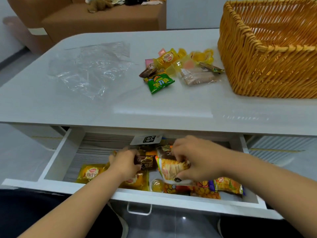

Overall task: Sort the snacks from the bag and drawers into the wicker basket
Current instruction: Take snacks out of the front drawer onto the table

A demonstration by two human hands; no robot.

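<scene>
My wicker basket (267, 54) at the upper right looks empty. Snacks (178, 66) lie beside it on the surface. In the open drawer (56, 157), my left hand (125, 162) holds a brown packet (145, 162), my right hand (197, 158) an orange one (171, 167). Lots left.

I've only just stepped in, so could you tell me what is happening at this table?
A person is gathering snacks from the open drawer under the white table. The left hand grips a brown packet, and the right hand holds an orange-and-white packet. More snacks remain in the drawer. On the table, a small pile of snacks lies beside the wicker basket, near an emptied clear plastic bag. No snacks can be seen in the visible part of the basket.
</scene>
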